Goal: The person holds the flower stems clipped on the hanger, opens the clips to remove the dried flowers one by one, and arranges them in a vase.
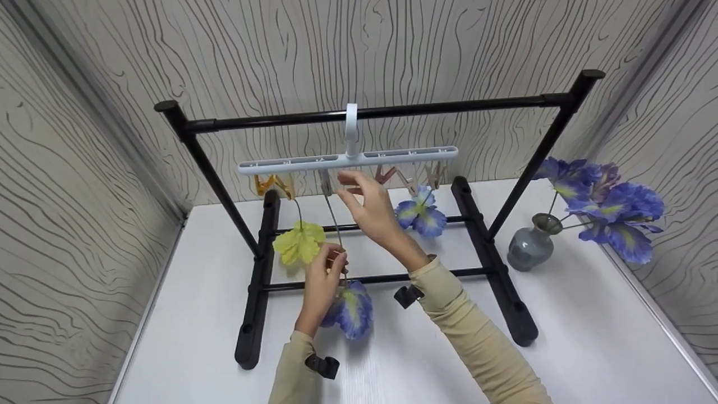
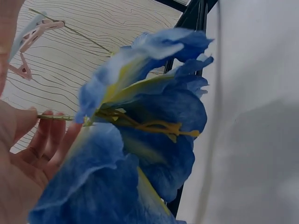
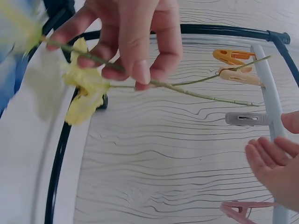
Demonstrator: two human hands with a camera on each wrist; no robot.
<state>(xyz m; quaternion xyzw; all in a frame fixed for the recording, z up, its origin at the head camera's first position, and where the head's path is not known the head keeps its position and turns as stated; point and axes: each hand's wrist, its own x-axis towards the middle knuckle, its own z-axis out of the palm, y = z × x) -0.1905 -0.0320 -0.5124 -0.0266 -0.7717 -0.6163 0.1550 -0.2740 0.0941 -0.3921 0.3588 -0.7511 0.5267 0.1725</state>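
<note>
In the head view my left hand (image 1: 321,283) pinches the thin stem (image 1: 335,221) of a blue artificial iris (image 1: 353,311); its bloom hangs below the fingers. Seen from the left wrist, the petals (image 2: 163,112) hide part of that hand. The stem's tip lies beside a grey clothespin (image 3: 246,119) on a pale blue clip hanger (image 1: 303,164). My right hand (image 1: 370,210) is raised close to that clothespin, fingers bent loosely with nothing between them. Left of the stem, a yellow flower (image 1: 299,242) hangs from a light-orange clothespin (image 3: 240,76).
The hanger hooks over a black rack's top bar (image 1: 449,105). An orange clothespin (image 1: 263,184) and pink clothespins (image 1: 385,175) hang along it. A second blue iris (image 1: 420,212) hangs at right. A grey vase (image 1: 530,248) with several blue irises stands right of the rack.
</note>
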